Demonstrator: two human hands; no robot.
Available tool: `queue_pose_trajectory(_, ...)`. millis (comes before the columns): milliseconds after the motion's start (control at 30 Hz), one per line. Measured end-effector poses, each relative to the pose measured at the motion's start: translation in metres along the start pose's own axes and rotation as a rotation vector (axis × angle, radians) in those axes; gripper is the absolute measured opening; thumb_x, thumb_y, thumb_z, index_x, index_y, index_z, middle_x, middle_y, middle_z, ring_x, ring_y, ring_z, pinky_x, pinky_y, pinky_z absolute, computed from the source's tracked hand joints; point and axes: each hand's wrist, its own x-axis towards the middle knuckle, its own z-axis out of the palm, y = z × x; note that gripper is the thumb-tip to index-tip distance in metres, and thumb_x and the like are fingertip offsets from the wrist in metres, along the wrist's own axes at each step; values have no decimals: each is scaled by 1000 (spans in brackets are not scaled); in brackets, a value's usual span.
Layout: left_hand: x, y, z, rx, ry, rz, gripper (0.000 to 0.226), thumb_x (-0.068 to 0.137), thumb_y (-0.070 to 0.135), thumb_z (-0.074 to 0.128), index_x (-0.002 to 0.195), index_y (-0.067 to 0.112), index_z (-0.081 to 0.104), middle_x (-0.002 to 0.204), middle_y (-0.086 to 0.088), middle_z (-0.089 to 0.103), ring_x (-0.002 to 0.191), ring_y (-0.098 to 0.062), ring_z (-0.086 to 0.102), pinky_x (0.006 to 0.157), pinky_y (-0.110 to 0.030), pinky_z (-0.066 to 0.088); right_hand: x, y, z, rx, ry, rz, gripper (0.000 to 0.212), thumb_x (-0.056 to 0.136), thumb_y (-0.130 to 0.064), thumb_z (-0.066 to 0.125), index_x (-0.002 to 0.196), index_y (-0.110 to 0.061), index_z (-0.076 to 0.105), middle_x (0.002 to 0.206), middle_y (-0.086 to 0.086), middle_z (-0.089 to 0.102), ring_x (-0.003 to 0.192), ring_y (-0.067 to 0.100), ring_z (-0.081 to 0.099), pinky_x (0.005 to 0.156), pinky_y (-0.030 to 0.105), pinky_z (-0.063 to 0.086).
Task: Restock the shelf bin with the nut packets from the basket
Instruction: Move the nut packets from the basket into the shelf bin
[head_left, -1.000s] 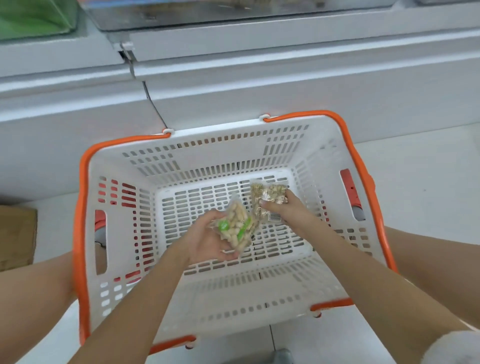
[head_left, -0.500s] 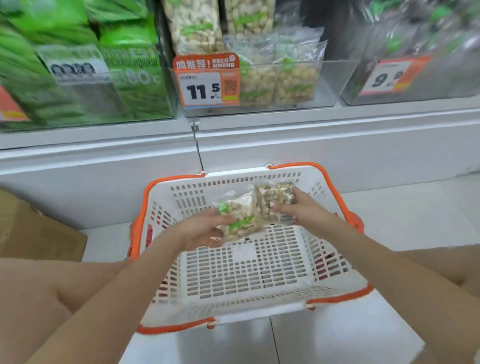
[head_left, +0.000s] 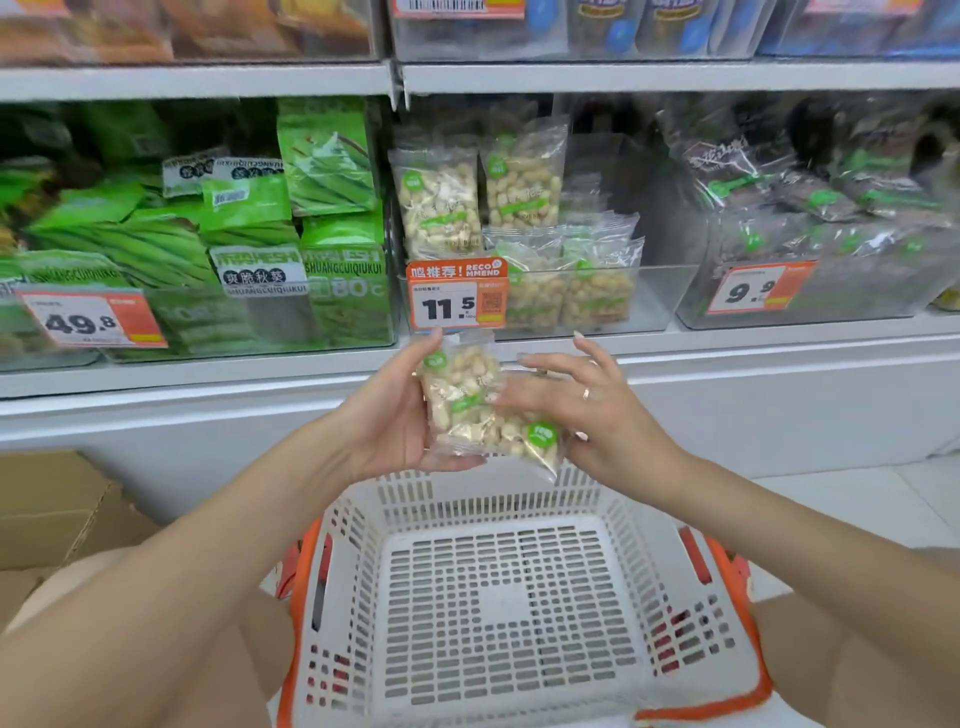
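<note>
Head view: the left hand (head_left: 387, 415) holds a clear peanut packet (head_left: 460, 400) upright, fingers curled behind it and the thumb under its lower edge. A second peanut packet (head_left: 535, 441) lies against the first, lower and to the right. The right hand (head_left: 587, 410) has its fingers spread and nearly straight; its fingertips touch the packets, but whether it really pinches the second one cannot be told, as the palm hides the contact. Both packets hang above the far rim of the white and orange basket (head_left: 519, 499), whose slotted floor shows no further packets. Just above the hands sits the clear shelf bin (head_left: 654, 301), behind the orange 11.5 price tag (head_left: 457, 293) at the shelf's front edge; it already holds matching packets, standing along its left side and centre, with room at the right.

Judged from this, the step in hand is the carry from basket to bin, seemingly with the last packets. The next move calls for lifting both over the bin's front wall, clear of the tag, and setting them upright in the free right part.
</note>
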Motion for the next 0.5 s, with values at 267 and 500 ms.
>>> queue_pose_trajectory(267,8,-17,11,105,-28,130,46,61,6,72,105,18,65,97,-3,74,83,-15,71,63,-29,59,-2,16,15,-180,112,-128,30,90,-18,53,113,-36,59,132,-4,56,126,19,48,109,51,27)
queue_pose_trajectory(500,17,-21,6,128,105,167,44,74,-11,69,106,18,62,92,-1,74,76,-14,72,59,-26,59,7,16,-7,208,-389,230,74,73,-19,65,137,-46,40,152,-20,23,137,1,24,110,35,31)
